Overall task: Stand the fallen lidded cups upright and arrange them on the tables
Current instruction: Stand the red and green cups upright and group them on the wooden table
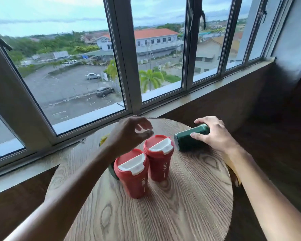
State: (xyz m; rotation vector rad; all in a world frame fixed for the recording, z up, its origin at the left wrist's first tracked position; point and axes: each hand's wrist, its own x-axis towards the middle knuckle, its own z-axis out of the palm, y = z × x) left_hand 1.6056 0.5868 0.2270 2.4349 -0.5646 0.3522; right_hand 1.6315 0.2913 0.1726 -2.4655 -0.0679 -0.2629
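The right hand (214, 134) is gripping a fallen green cup (189, 139); the left hand (130, 133) is hovering loosely open, empty, hiding most of a yellow thing (104, 139) on the surface (181, 206).

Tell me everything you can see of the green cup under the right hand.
The green cup is dark green and cylindrical, looks like plastic, and lies on its side near the far right edge of the round wooden table. One round end faces the two upright red cups. The right hand grips it from above, thumb on the near side. Its far end is hidden by the hand.
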